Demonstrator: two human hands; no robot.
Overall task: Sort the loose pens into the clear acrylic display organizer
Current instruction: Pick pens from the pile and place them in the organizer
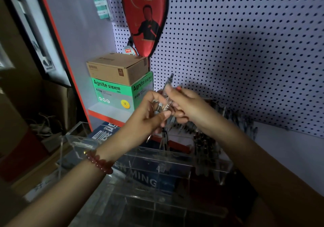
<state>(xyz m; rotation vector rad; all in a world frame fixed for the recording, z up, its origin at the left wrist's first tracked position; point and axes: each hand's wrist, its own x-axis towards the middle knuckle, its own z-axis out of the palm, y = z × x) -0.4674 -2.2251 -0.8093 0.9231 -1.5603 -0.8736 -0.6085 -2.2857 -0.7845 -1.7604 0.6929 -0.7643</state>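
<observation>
White pegboard [236,51] rises behind our clear acrylic organizer [150,154]. Just above the organizer our left hand [150,116] curls round a bunch of clear pens [164,105], while our right hand [185,104] pinches one pen [168,84] of that bunch. Dark pens [204,144] stand in the organizer's far right compartment.

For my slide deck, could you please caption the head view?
Left hand and right hand hold clear pens above the acrylic organizer, before a pegboard.

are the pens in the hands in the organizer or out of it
Out. The left hand and right hand both grip the pens in the air above the clear organizer.
</observation>
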